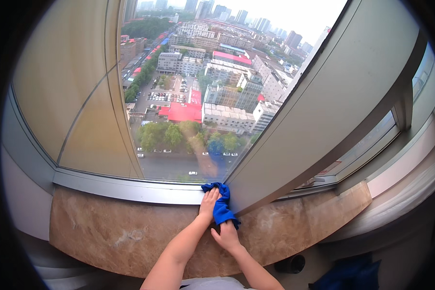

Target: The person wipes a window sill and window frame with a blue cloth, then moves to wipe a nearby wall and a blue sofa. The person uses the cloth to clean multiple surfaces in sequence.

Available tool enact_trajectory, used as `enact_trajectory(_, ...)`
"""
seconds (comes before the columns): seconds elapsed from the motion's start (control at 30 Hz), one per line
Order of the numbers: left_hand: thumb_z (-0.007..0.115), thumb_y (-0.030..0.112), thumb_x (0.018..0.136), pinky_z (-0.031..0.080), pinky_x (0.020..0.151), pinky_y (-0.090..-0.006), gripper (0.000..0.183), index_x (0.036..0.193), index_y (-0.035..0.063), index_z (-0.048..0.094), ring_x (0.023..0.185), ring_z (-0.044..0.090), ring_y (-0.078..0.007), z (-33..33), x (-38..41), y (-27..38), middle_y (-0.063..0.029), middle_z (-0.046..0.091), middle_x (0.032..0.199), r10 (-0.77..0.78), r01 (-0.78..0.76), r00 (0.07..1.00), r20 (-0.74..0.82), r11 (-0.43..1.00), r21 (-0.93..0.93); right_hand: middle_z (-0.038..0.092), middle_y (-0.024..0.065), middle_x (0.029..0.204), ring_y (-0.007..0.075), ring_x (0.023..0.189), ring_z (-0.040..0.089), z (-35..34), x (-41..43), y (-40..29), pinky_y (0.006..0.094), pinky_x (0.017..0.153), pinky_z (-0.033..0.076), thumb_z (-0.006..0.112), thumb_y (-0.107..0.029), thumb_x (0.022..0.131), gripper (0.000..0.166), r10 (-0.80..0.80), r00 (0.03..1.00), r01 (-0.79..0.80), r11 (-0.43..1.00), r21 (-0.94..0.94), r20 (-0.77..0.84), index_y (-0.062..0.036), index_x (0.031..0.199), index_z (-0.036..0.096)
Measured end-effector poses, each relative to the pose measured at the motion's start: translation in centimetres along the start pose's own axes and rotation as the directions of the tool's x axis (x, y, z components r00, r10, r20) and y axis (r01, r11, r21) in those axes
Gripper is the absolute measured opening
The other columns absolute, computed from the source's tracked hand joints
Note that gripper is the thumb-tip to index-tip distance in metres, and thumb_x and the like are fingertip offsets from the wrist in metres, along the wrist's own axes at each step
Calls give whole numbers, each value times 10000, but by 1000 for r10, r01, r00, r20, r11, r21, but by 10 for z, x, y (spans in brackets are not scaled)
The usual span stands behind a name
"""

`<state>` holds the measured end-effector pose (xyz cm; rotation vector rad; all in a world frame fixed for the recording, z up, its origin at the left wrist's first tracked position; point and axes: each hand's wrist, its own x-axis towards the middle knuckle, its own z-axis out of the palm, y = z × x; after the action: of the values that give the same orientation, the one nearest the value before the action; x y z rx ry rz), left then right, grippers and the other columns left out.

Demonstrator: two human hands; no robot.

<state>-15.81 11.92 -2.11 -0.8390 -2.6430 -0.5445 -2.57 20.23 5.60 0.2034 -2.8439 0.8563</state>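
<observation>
A crumpled blue cloth (223, 208) lies in the corner where the metal window sill frame (138, 190) meets the wide grey mullion (297, 108). My left hand (210, 203) presses its fingers on the cloth's upper part, against the frame below the glass pane (181, 159). Lower down and to the right, my right hand (227, 235) has its fingertips under the cloth's hanging end, its thumb apart. The cloth partly hides the fingers of both hands. A faint reflection of an arm and the blue cloth shows in the glass.
A brown marble window ledge (130, 232) curves beneath my forearms. To the right are a window with a handle (313, 181) and a white curtain (402, 203). On the floor below stand a dark round container (293, 264) and a dark blue item (348, 273).
</observation>
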Motion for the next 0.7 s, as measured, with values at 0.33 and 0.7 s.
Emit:
enact_trajectory(0.33,647,427,760,261,1043,-461,657,1223,-20,517,1303,330,-316,-73,-69,-25,-201,418,1344,-272,276,961,-48,956,102,494,166,1229,256,1050,553,11,-12,-17,344,861,482,684,-127,789,612,254,966,-241,801,548,53,-10,1320,403)
enact_trajectory(0.7,666,393,777,220,1038,-594,476,1064,16,618,1221,384,-351,-108,-73,-47,-216,462,1241,-410,434,892,-189,894,107,570,216,1054,403,983,520,47,58,-38,443,883,422,609,-183,786,464,226,921,-88,914,396,-318,-8,1209,534)
